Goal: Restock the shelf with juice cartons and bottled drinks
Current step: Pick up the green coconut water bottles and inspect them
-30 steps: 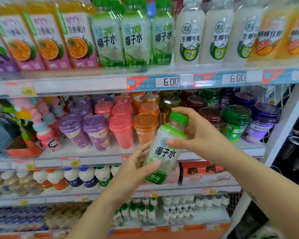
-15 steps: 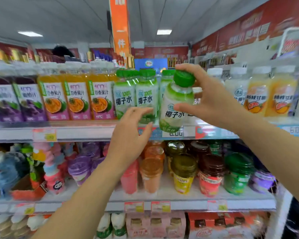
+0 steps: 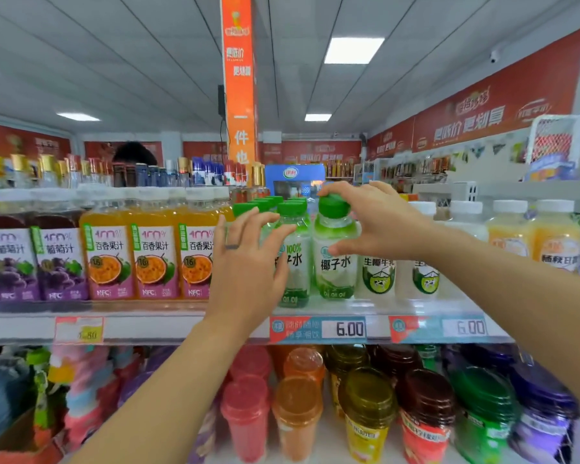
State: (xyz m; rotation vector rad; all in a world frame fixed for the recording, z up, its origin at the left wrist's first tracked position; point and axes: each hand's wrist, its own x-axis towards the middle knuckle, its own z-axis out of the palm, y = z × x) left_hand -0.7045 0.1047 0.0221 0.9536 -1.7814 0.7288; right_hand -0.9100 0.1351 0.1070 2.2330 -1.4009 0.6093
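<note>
Inspector: Position of the item, head view?

Clerk: The coconut-water bottle (image 3: 334, 272) is upright at the front edge of the upper shelf (image 3: 148, 326). It sits between a neighbouring bottle (image 3: 297, 266) of the same kind and the milk bottles (image 3: 379, 277). Whether its base bears fully on the shelf cannot be told.

Inspector: Hands?

Clerk: The right hand (image 3: 379, 226) has the bottle, fingers curled over the green cap and thumb pressed at the shoulder. The left hand (image 3: 248, 272) holds nothing. Its fingers are spread and nearly straight, with the tips at the neighbouring bottle, apparently touching.

Inspector: Handling?

Clerk: Judged a full plastic bottle: moderately heavy and fairly stiff, with a smooth film label that is likely slippery. The cap grip suits lowering; a hold round the waist would be steadier for pushing it back. The ranks are tight, so a nudge could topple the neighbours.

Inspector: Surface and room?

Clerk: White shelf with a price strip (image 3: 318, 329) marked 6.00. Passion-fruit juice bottles (image 3: 154, 259) stand to the left, and lidded cups (image 3: 369, 413) on the shelf beneath. It is a shop aisle with a panelled ceiling, lit panels and a hanging orange banner (image 3: 240, 95).
</note>
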